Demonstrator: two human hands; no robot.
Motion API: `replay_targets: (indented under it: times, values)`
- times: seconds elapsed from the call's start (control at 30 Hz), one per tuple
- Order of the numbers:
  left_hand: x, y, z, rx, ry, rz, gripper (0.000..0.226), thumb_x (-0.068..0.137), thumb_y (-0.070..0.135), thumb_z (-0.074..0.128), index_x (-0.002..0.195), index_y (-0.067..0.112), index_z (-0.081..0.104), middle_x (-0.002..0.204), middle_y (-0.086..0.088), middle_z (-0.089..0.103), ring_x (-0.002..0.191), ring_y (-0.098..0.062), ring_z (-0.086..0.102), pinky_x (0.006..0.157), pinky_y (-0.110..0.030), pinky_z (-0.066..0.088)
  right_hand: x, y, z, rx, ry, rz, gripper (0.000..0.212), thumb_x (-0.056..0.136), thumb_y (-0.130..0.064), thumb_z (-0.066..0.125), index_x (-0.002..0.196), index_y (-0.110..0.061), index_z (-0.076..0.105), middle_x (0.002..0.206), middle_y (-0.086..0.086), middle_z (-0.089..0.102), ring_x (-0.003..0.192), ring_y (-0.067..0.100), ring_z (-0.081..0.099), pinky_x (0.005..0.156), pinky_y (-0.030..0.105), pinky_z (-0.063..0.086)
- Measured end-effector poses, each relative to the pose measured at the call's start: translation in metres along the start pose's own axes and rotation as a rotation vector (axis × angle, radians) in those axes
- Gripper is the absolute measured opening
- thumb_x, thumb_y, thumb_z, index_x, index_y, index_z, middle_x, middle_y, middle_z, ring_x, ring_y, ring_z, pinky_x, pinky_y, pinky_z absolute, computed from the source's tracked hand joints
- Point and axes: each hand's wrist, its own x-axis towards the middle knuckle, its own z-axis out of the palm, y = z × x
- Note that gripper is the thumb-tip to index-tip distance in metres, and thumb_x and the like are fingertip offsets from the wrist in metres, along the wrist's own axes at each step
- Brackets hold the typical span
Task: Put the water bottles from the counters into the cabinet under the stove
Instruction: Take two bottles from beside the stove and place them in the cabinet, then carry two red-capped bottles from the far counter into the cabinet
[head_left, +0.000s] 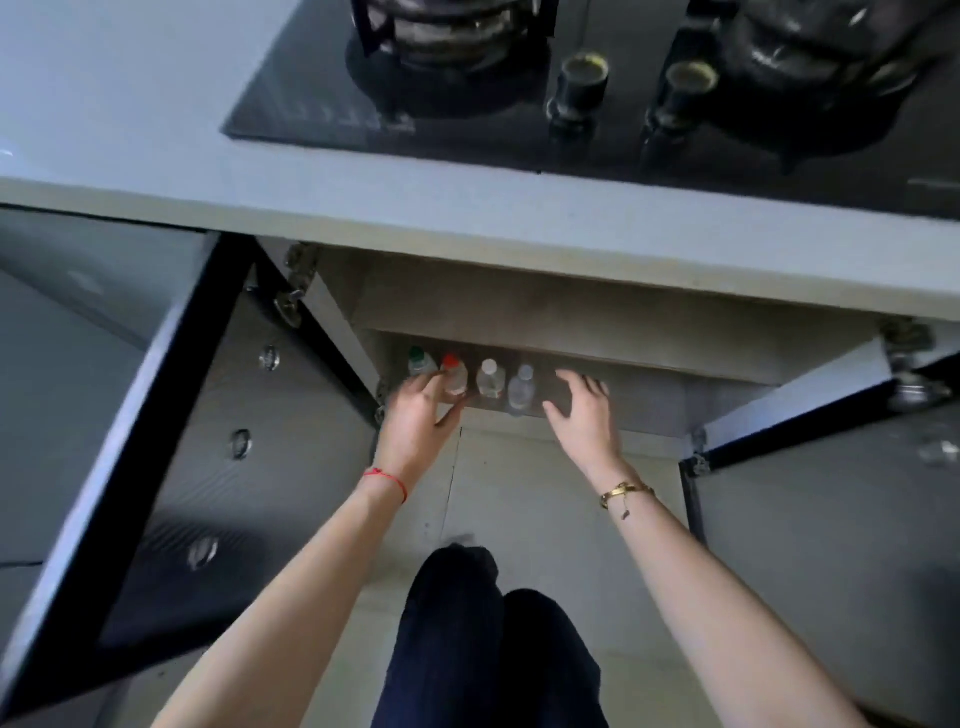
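Legs (483, 639) in dark trousers fill the nearest part of the view, over a pale tiled floor (524, 499). Two bare forearms reach forward from either side of them; the left wrist carries a red string bracelet (387, 480) and the right wrist a gold bracelet (625, 492).

Beyond the wrists, both hands sit at the front edge of the open cabinet (649, 400) under the stove. The left hand (415, 415) has its fingers (434, 382) loosely spread and lying against the red-capped bottle (453, 375), not closed around it; whether they press on it cannot be told. The right hand (584, 410) is spread wide with fingers apart, holding nothing, just to the right of the row.

Four water bottles stand upright in a row on the cabinet floor, close together: a green-capped bottle (420, 359) at the far left, the red-capped one next, then a white-capped bottle (491, 378), then a pale-capped bottle (521, 389) nearest the right hand, apart from its thumb.

Two cabinet doors stand swung open, the left door (218, 467) and the right door (831, 493).

Above the cabinet runs the grey desk (156, 114), with the black glass stove (467, 130) set into it, showing two burners and two knobs (582, 85).
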Motion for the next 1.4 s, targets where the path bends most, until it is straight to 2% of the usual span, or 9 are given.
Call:
replay_targets:
  times: [0.1, 0.33, 0.57, 0.8, 0.93, 1.07, 1.3, 1.4]
  values:
    - [-0.037, 0.036, -0.062, 0.077, 0.006, 0.023, 0.042, 0.088, 0.023, 0.064, 0.129, 0.016, 0.058, 0.129, -0.005, 0.063, 0.121, -0.026, 0.056, 0.102, -0.043, 0.046, -0.042, -0.032, -0.062, 0.024, 0.012, -0.026, 0.048, 0.091, -0.023, 0.064, 0.136, -0.011, 0.051, 0.135, 0.008, 0.057, 0.131, 0.029, 0.042, 0.109, 0.041, 0.039]
    - [-0.121, 0.12, -0.195, 0.105, 0.118, 0.064, 0.042, 0.086, 0.023, 0.067, 0.127, 0.014, 0.06, 0.129, -0.005, 0.064, 0.12, -0.025, 0.059, 0.102, -0.044, 0.047, -0.142, -0.099, -0.201, 0.032, 0.068, -0.132, 0.048, 0.091, -0.024, 0.063, 0.137, -0.014, 0.05, 0.135, 0.003, 0.056, 0.131, 0.023, 0.041, 0.111, 0.036, 0.036]
    - [-0.193, 0.184, -0.283, 0.068, 0.16, 0.094, 0.048, 0.088, 0.024, 0.068, 0.133, 0.014, 0.056, 0.136, -0.006, 0.059, 0.128, -0.025, 0.053, 0.107, -0.049, 0.043, -0.233, -0.144, -0.287, 0.037, 0.113, -0.202, 0.051, 0.091, -0.026, 0.064, 0.138, -0.017, 0.048, 0.135, 0.0, 0.055, 0.133, 0.021, 0.04, 0.11, 0.034, 0.036]
    - [-0.241, 0.215, -0.327, 0.051, 0.17, 0.146, 0.049, 0.088, 0.023, 0.067, 0.134, 0.013, 0.055, 0.138, -0.007, 0.057, 0.13, -0.027, 0.051, 0.108, -0.051, 0.042, -0.294, -0.17, -0.323, 0.043, 0.166, -0.239, 0.052, 0.09, -0.024, 0.065, 0.139, -0.017, 0.048, 0.135, 0.0, 0.055, 0.132, 0.019, 0.041, 0.111, 0.033, 0.036]
    - [-0.254, 0.217, -0.34, 0.022, 0.167, 0.158, 0.049, 0.088, 0.025, 0.068, 0.134, 0.015, 0.055, 0.137, -0.005, 0.058, 0.13, -0.025, 0.052, 0.109, -0.05, 0.042, -0.316, -0.177, -0.328, 0.052, 0.218, -0.209, 0.052, 0.09, -0.024, 0.065, 0.139, -0.016, 0.048, 0.135, 0.0, 0.055, 0.131, 0.018, 0.042, 0.108, 0.026, 0.034]
    - [-0.257, 0.215, -0.349, 0.02, 0.161, 0.195, 0.049, 0.088, 0.028, 0.067, 0.134, 0.018, 0.054, 0.137, -0.002, 0.058, 0.13, -0.023, 0.052, 0.11, -0.049, 0.041, -0.333, -0.182, -0.33, 0.079, 0.274, -0.162, 0.053, 0.09, -0.024, 0.066, 0.139, -0.017, 0.048, 0.135, 0.0, 0.056, 0.131, 0.018, 0.042, 0.109, 0.031, 0.037]
    - [-0.248, 0.235, -0.348, 0.018, 0.075, 0.378, 0.05, 0.088, 0.029, 0.066, 0.136, 0.019, 0.052, 0.137, -0.001, 0.057, 0.131, -0.022, 0.049, 0.115, -0.042, 0.031, -0.372, -0.171, -0.339, 0.078, 0.398, -0.022, 0.053, 0.089, -0.026, 0.067, 0.138, -0.017, 0.048, 0.132, -0.001, 0.056, 0.129, 0.015, 0.042, 0.105, 0.029, 0.041]
    - [-0.242, 0.253, -0.34, -0.006, 0.015, 0.465, 0.05, 0.088, 0.028, 0.067, 0.135, 0.018, 0.053, 0.136, -0.002, 0.058, 0.13, -0.023, 0.05, 0.114, -0.049, 0.036, -0.392, -0.16, -0.344, 0.058, 0.445, 0.061, 0.052, 0.09, -0.027, 0.065, 0.138, -0.017, 0.048, 0.132, -0.001, 0.056, 0.129, 0.016, 0.044, 0.104, 0.024, 0.036]
